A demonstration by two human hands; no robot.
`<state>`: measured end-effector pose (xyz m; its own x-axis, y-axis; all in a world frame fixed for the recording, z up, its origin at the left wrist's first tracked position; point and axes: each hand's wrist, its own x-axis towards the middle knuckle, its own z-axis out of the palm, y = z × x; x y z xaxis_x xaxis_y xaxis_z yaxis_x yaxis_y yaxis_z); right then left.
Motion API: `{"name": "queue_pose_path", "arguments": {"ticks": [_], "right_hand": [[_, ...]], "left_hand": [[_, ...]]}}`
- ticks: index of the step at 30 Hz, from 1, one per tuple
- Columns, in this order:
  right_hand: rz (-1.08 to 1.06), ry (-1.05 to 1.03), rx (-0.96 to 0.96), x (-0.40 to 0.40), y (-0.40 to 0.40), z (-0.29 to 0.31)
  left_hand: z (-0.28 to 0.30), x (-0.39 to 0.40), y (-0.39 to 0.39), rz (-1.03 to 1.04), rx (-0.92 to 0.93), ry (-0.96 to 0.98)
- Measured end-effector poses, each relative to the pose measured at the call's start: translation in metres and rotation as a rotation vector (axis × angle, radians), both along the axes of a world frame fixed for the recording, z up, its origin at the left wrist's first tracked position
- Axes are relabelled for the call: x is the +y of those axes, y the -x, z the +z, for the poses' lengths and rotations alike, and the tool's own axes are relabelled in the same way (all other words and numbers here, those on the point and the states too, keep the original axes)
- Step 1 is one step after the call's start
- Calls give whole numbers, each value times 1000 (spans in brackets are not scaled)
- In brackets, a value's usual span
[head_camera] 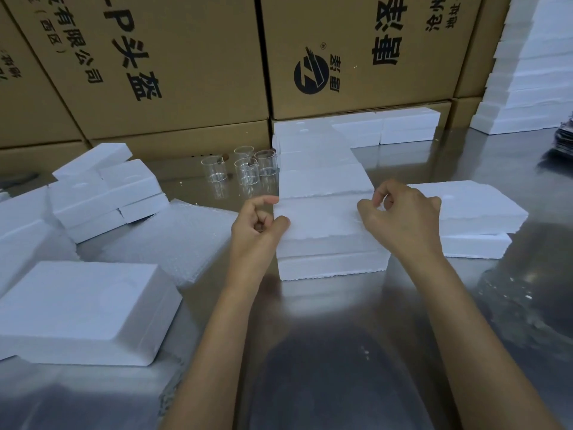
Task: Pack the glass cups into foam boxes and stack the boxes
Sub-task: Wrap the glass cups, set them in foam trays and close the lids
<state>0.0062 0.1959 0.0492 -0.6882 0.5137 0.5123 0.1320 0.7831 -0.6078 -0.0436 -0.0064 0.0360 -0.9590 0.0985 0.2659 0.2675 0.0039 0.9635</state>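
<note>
- A wall of brown cardboard cartons [192,66] with black printing closes off the back; the printing is cropped by the frame's top and side edges.
- In front of it runs a shiny metal table [335,330], whose glare and dark reflections blur much of the near surface.
- At the table's middle sits a closed foam box [325,243], its lid and base seam showing on the near side. What it holds is hidden.
- The left hand [259,226] is at the box's left top edge, thumb lying on the lid and fingers curled; whether those fingers actually clamp the foam cannot be told.
- The right hand [403,215] rests on the lid's right side with fingers bent inward; its fingertips are turned away, so its hold cannot be told either.
- Behind the box more foam boxes [313,156] line up toward the cartons, and another pair [474,218] lies just beside the right hand.
- Four empty glass cups [246,170] stand upright together on the table, behind the left hand.
- Loose foam pieces [105,193] pile up at the left, with a big foam block [83,311] nearer; bubble wrap [173,240] lies between.
- A tall foam stack [527,76] rises at the far right, cut off at the top.
- A dark object [562,141] at the right edge is too cropped to identify.
</note>
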Motion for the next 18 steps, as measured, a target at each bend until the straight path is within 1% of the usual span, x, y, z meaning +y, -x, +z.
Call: {"name": "queue_pose_path", "arguments": {"ticks": [2,9,15,18], "right_hand": [[-24,-65,-25,-1,1,-2],[-62,-177,15,-6,3,-9],[-39,-213,9,-16,2,-8],[-15,-171,31,-25,0,-8]], "left_hand": [[-2,2,-2,-15,-25,43],[-5,8,-6,5,-161,-29],[-5,1,-2,-39,-216,-52],[-6,-2,0,-26,-220,-49]]}}
